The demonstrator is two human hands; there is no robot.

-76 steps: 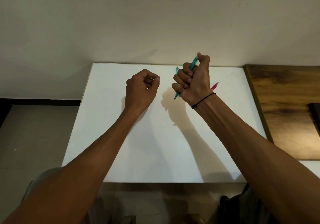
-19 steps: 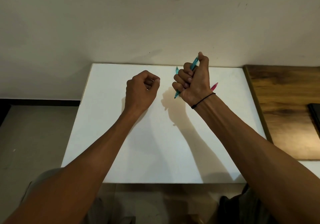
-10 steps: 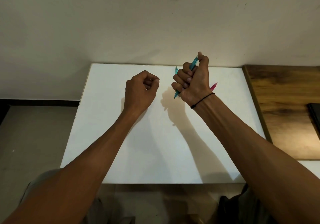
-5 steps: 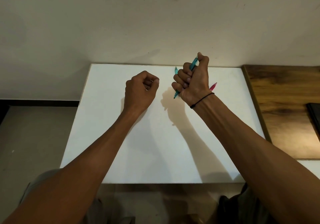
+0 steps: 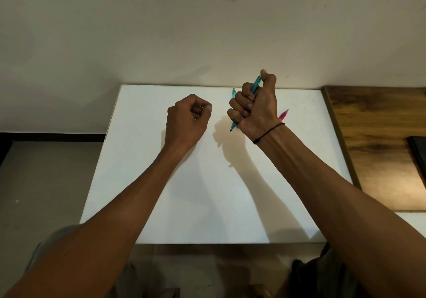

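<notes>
Reaching in from the near edge of the white desk [image 5: 129, 124], the left forearm ends in the left grip [image 5: 187, 117], which sits above the far half of the desk, left of its middle. Its fingers are curled tight into a fist with the thumb laid along them, and it holds nothing that can be seen.

Just right of it, close to the far edge, a short teal tip [image 5: 234, 92] shows beside the knuckles of the other hand. I cannot tell whether it is held or lies on the desk.

The right grip [image 5: 255, 108] is raised near the far edge, right of the middle, its fingers wrapped round a teal pen [image 5: 256, 84]. The pen stands steeply tilted, its upper end against the thumb and its point coming out below the little finger, towards the desk.

A pink pen [image 5: 284, 114] peeks out from behind the right side of that hand, and how it is supported is hidden. A thin black cord bracelet [image 5: 269, 131] circles the right wrist.

Against the desk's right edge lies a dark wooden top [image 5: 380, 159], with a black flat object [image 5: 418, 152] at its far right.
</notes>
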